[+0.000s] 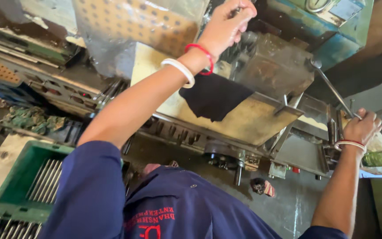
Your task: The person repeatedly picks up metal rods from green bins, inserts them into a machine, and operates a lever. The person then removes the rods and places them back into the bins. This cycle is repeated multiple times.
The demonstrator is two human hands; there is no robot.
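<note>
Workshop: green crate [21, 177] w/ metal rods [45, 179]; left hand [226, 22] clamped on machine handle, right hand [362, 127] on lever [332, 90]

A green crate [21, 177] of thin metal rods [45, 179] sits at lower left. A black cloth [213, 97] drapes over the machine's tan plate [244, 121]; a perforated orange panel [147, 22] stands above.

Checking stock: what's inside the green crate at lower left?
The green crate holds thin metal rods lying side by side. Its near end is covered by the blue sleeve, so the count is unclear.
</note>
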